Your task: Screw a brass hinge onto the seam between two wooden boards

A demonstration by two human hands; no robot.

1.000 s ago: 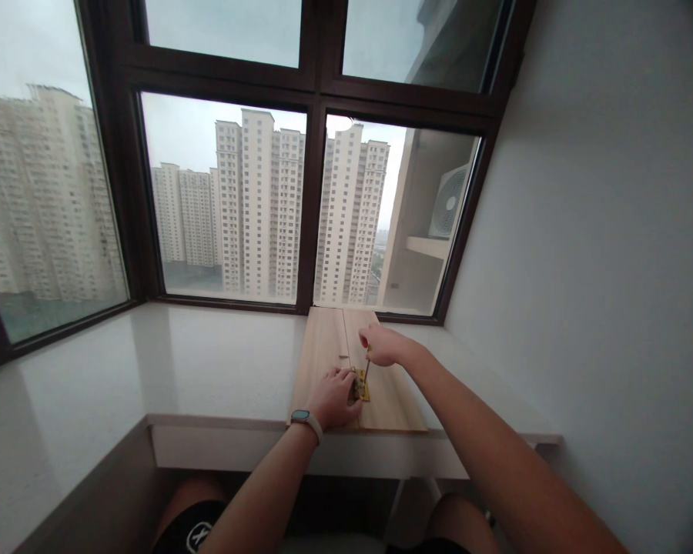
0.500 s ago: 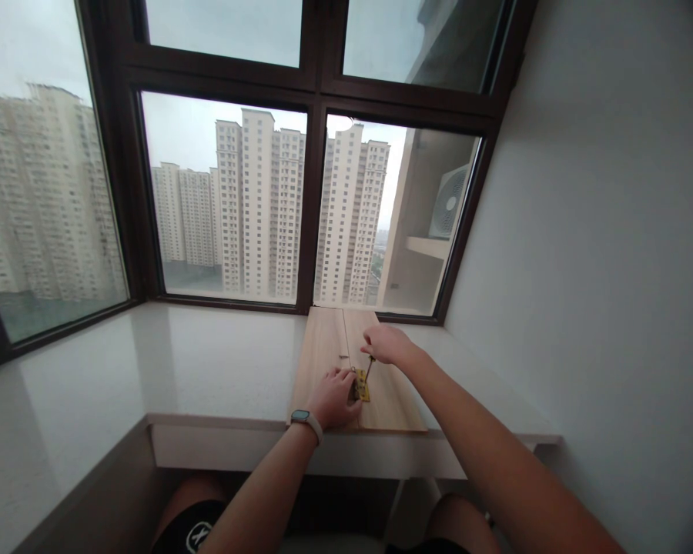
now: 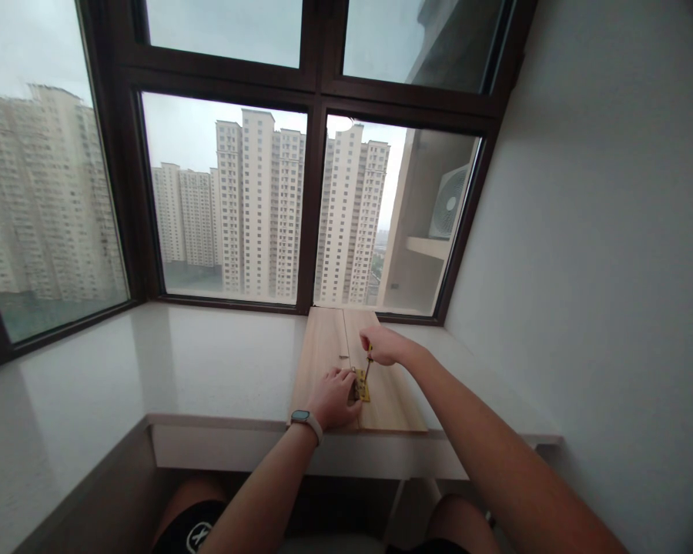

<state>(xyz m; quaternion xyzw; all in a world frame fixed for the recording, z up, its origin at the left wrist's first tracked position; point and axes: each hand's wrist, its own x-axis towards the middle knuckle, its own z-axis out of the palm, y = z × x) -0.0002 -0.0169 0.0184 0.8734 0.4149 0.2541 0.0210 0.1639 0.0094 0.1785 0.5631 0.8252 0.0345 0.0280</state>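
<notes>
A brass-coloured hinge (image 3: 363, 387) lies on two pale wooden boards (image 3: 319, 346), near the seam between them. My left hand (image 3: 335, 396), with a watch on its wrist, holds the hinge down. Its fingers cover the left side of the hinge. In my closed right hand (image 3: 383, 344) is a screwdriver (image 3: 368, 366) with a yellow handle. The shaft slants down and its tip meets the right part of the hinge. Whether a screw sits under the tip is too small to tell. A small screw-like piece (image 3: 343, 356) rests on the left board above my left hand.
The boards lie across a white window sill (image 3: 225, 362) and reach its front edge. Behind them stands a dark window frame (image 3: 231, 304). A grey wall (image 3: 600, 231) rises on the right. My knees are below the sill.
My right hand has shifted slightly left and turned on the screwdriver, so more of the yellow handle shows and the shaft stands steeper. My left hand and the hinge stay put.
</notes>
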